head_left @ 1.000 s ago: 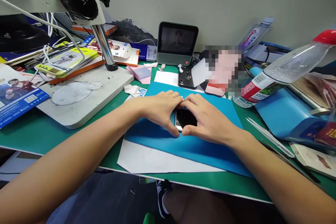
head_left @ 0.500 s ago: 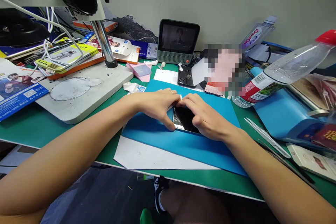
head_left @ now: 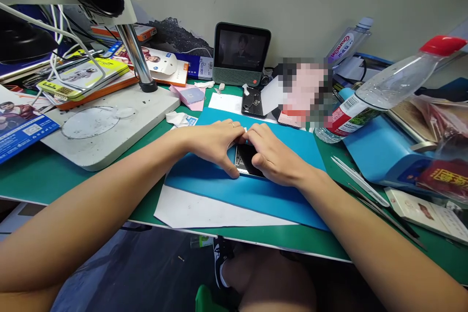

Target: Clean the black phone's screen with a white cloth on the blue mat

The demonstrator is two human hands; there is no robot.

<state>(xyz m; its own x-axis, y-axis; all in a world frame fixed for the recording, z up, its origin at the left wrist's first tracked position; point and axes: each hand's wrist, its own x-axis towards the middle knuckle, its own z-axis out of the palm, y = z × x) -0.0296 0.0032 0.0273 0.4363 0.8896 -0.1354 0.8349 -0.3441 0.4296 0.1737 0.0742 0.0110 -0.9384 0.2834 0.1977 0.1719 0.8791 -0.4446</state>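
Observation:
A dark-screened phone (head_left: pixel 245 162) with a silver edge lies on a blue mat (head_left: pixel 204 183) in the middle of the green table. My left hand (head_left: pixel 215 144) curls round its left side, thumb at the lower corner, a ring on one finger. My right hand (head_left: pixel 272 156) lies over the screen from the right, fingers bent and pressing on the glass. Fingertips of both hands meet at the phone's far end, where a small white tab shows. Most of the phone is hidden under my hands.
A microscope stand with a white base (head_left: pixel 109 126) fills the left. A small screen device (head_left: pixel 241 53) stands at the back, a second phone (head_left: pixel 252 102) before it. A tilted water bottle (head_left: pixel 380 90), tweezers (head_left: pixel 360 181), blue mat roll (head_left: pixel 376 153) and packages crowd the right. White paper (head_left: pixel 197 212) lies under the mat.
My right hand has slid further over the phone's screen, covering more of it. My left hand keeps its grip on the left side. The view has shifted slightly.

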